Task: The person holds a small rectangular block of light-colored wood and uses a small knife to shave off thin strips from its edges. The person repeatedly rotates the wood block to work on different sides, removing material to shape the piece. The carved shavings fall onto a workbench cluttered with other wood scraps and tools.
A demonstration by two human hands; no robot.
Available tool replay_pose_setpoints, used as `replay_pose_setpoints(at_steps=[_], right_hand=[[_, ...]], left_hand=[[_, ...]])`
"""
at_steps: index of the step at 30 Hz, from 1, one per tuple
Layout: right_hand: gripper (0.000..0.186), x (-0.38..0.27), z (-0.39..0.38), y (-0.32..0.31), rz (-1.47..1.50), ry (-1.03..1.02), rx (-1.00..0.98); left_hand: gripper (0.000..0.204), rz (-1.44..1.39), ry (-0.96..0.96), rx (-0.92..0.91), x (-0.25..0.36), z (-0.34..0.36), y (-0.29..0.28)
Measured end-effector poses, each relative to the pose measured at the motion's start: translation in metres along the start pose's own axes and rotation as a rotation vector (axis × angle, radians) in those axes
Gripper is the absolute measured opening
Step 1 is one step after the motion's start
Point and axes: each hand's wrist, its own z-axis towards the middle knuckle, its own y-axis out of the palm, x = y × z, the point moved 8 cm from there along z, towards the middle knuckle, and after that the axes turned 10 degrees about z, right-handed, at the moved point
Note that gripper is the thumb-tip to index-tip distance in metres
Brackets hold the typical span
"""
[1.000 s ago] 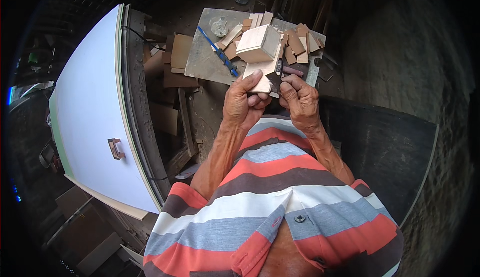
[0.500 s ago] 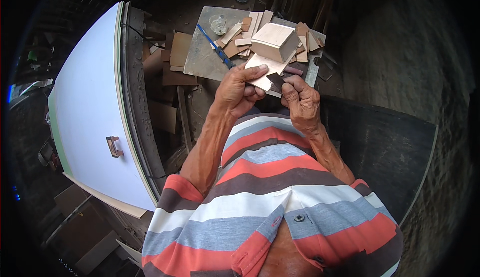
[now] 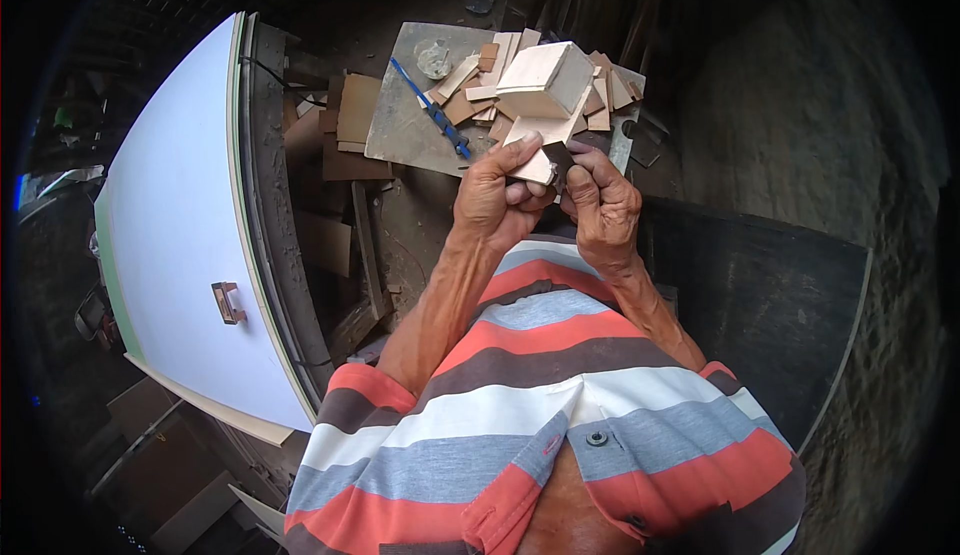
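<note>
My left hand [image 3: 497,198] grips the lower edge of a pale wooden piece [image 3: 545,100], a small box-like block joined to a flat strip, held up above my chest. Close beside it, my right hand [image 3: 600,202] is closed on a small dark object [image 3: 557,158] pressed against the same piece; what that object is cannot be told. Both hands meet just in front of a grey board [image 3: 405,125] that carries several loose wood offcuts [image 3: 470,90] and a blue pen-like tool [image 3: 432,113].
A large white panel with a small handle [image 3: 190,235] stands to my left. Brown board scraps [image 3: 350,125] lie between it and the grey board. A dark flat sheet [image 3: 770,295] is at my right, a rough wall beyond it.
The wooden piece has been turned and lifted slightly, its box end now farther up and right. Both hands stay together on it, shifted slightly lower.
</note>
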Motion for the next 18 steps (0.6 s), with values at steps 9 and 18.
replay_pose_setpoints(at_steps=[9, 18], right_hand=[[0.013, -0.01, 0.004, 0.002, 0.009, -0.026, -0.041], [0.013, -0.022, 0.006, 0.006, -0.203, -0.279, -0.156]], left_hand=[[0.008, 0.179, -0.014, -0.027, 0.015, 0.006, 0.005], [0.024, 0.494, 0.095, -0.035, 0.043, 0.005, 0.018]])
